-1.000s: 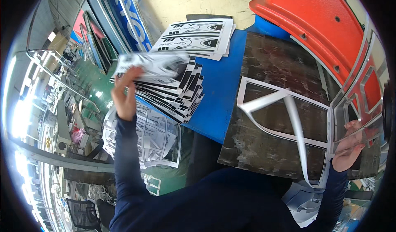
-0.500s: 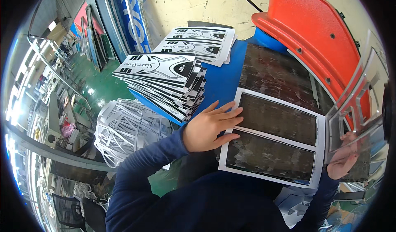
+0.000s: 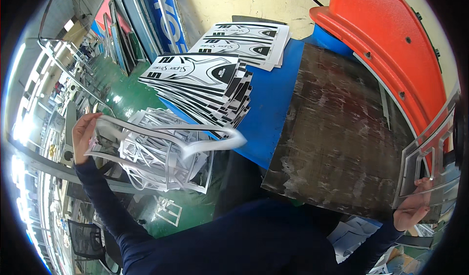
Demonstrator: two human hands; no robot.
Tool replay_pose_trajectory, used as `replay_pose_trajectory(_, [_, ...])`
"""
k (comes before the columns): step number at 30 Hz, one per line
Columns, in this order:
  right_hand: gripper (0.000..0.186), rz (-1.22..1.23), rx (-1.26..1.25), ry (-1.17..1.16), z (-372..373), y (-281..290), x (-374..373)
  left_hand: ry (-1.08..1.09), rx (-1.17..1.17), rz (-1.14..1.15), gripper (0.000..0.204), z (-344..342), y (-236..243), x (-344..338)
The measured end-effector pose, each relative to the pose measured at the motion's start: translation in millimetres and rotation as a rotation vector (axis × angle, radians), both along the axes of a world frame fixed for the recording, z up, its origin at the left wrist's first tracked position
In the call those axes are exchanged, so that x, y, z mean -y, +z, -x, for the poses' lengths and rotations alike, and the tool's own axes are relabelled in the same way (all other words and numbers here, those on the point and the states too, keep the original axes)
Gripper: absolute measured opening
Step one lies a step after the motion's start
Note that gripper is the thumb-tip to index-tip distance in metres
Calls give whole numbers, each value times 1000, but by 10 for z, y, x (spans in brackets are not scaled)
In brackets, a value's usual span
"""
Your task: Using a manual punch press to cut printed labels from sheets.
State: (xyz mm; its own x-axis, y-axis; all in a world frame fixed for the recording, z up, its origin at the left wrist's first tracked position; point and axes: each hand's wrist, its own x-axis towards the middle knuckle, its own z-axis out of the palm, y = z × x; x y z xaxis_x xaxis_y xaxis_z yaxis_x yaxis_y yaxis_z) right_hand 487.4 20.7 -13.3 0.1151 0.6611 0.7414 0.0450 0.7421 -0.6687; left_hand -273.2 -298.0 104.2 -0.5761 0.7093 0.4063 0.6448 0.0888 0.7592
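Note:
At the far left my left hand (image 3: 84,137) is closed on one end of a thin white paper frame (image 3: 205,147), the leftover border of a sheet. Its far end is smeared by motion and hangs over a heap of white paper scraps (image 3: 163,158). On the right, my right hand (image 3: 411,211) grips the lower edge of a clear plate (image 3: 415,175) with shaped outlines in it; some of the fingers show through it. Between my hands lies a worn, dark brown board (image 3: 337,133) with scuffed streaks, its surface bare.
A fanned stack of black-and-white printed cut sheets (image 3: 195,74) sits on the blue table (image 3: 273,99), with uncut printed sheets (image 3: 244,43) behind it. A curved red machine part (image 3: 391,35) rises at the back right. More paper scraps (image 3: 349,236) lie below the board.
The white paper frame has left the board; my left hand has carried it leftward over the scrap heap. My right hand remains at the clear plate.

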Motion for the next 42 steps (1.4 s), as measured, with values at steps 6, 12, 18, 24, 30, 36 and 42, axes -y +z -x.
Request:
replay_pose_trajectory(6, [83,64,-25,52,-68,-145,10,458,-298,256,26,894,-177,-115])
replay_pose_trajectory(12, [84,54,-65,32,-68,-181,8,-51,-392,9,28,-164,141,-1880])
replay_pose_trajectory(18, [84,55,-90,24,-35,-150,22,-475,-776,225,34,-931,196,-3738])
replay_pose_trajectory(24, [84,29,-126,-45,18,-188,17,-615,-1138,520,56,-1298,-257,-4571])
replay_pose_trajectory(30, [82,27,-101,-14,-28,-210,21,-653,-1139,653,52,-1277,-439,-4719])
replay_pose_trajectory(36, [80,-7,-14,47,-29,-194,-6,-232,-1223,1045,32,-488,-190,-4915])
replay_pose_trajectory(42, [80,20,-124,-88,106,-200,-5,-290,-1270,-39,26,-799,820,-4589])
